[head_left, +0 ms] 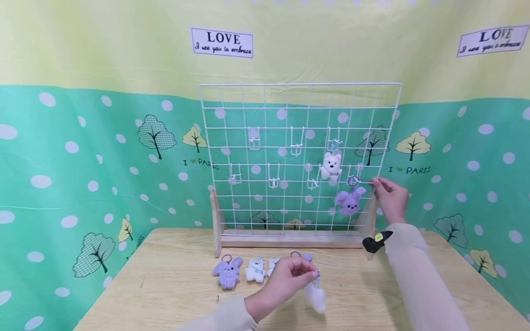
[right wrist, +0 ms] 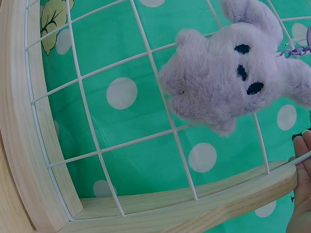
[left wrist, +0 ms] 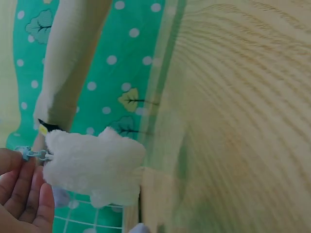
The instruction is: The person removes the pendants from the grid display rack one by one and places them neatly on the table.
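Green dotted curtain (head_left: 62,110) hangs behind a wooden surface (head_left: 174,271), on which a white wire rack (head_left: 300,84) rises from a wooden stand (head_left: 291,241). Taking the rack's middle as the clock's centre in the head view, the left hand (head_left: 287,278) is at six o'clock, in front of the stand, thumb and fingers pinching the blue clasp (left wrist: 23,152) of a white bear (head_left: 315,299), which hangs from them with its back to the left wrist camera. Between three and four o'clock, the right hand (head_left: 390,198) has its fingers gripping the rack's right edge, near the top of the stand's side post. Close inside that edge, a hanging bunny (head_left: 350,203), purple, is on a hook at four o'clock, and a hanging bear (head_left: 331,166), white, is at three; five other hooks (head_left: 296,147) run across the wires. Toward seven o'clock lie a purple bunny (head_left: 228,274) and a small bear (head_left: 255,271), with two more toys partly hidden behind the left hand. Wood gives room at five o'clock, between the pinched bear and the right sleeve, and more broadly at eight, out to the surface's left edge.
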A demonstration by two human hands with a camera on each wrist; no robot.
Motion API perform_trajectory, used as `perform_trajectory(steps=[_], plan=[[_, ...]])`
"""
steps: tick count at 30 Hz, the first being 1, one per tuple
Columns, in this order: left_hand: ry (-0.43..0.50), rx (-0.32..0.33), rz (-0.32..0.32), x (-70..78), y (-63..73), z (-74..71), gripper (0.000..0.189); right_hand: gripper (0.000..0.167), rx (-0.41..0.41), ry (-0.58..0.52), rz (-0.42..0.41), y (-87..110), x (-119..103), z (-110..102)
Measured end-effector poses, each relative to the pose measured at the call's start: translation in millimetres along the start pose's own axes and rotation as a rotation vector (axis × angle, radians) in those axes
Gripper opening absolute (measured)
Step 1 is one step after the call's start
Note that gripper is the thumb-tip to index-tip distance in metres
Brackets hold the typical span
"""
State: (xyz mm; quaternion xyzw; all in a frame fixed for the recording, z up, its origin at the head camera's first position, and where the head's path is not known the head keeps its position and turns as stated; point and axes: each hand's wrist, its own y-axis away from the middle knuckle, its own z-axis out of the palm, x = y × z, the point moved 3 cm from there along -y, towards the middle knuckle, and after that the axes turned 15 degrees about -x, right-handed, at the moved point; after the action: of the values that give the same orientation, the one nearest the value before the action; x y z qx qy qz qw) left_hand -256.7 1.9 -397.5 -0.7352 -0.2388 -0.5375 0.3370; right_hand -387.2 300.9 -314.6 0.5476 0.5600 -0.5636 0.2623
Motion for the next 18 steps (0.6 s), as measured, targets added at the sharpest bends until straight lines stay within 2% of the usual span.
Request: perform_trajectory(steps=[4,9,18], plan=[[-0.008,-0.024,-0.003,-9.1,1.6,7.8,0.012,0.045,-0.004,-0.01,0.013,0.5,1,-1],[0.02,-0.03,-0.047,-17.0,4.3,14.0,0.01,0.044,-0.005,-0.021,0.022,1.4,2,-1],[-0.011,-0.021,-0.066,-30.1,15.5,4.0,0.01,0.045,-0.004,0.002,0.005,0.3,1,0]])
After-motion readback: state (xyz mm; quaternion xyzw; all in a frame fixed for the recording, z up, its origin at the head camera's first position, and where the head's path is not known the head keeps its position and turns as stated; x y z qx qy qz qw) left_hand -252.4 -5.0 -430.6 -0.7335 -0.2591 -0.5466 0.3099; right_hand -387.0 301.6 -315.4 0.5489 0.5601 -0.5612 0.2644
